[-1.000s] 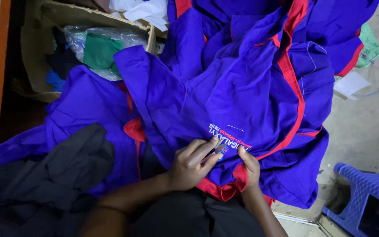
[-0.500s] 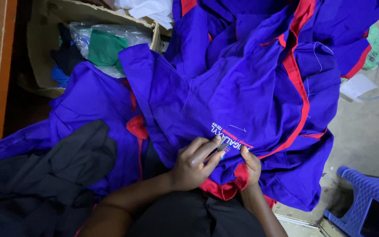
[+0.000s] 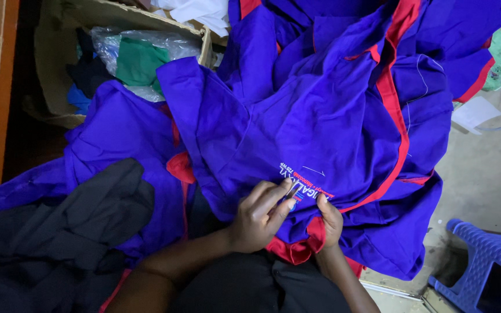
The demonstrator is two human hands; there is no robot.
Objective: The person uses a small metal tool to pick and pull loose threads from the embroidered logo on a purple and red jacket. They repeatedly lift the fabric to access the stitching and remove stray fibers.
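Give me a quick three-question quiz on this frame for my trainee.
1. True or false: both hands touch the blue garment.
2. What lies left of the left hand: (a) dark cloth, (b) blue stool, (c) white paper?
3. What colour is the trim by the right hand?

Key: 1. True. 2. (a), the dark cloth; the stool and paper are to the right. 3. Red.

Left hand (image 3: 259,217) and right hand (image 3: 329,219) pinch a blue red-trimmed garment (image 3: 320,116) at its embroidered lettering (image 3: 304,182).
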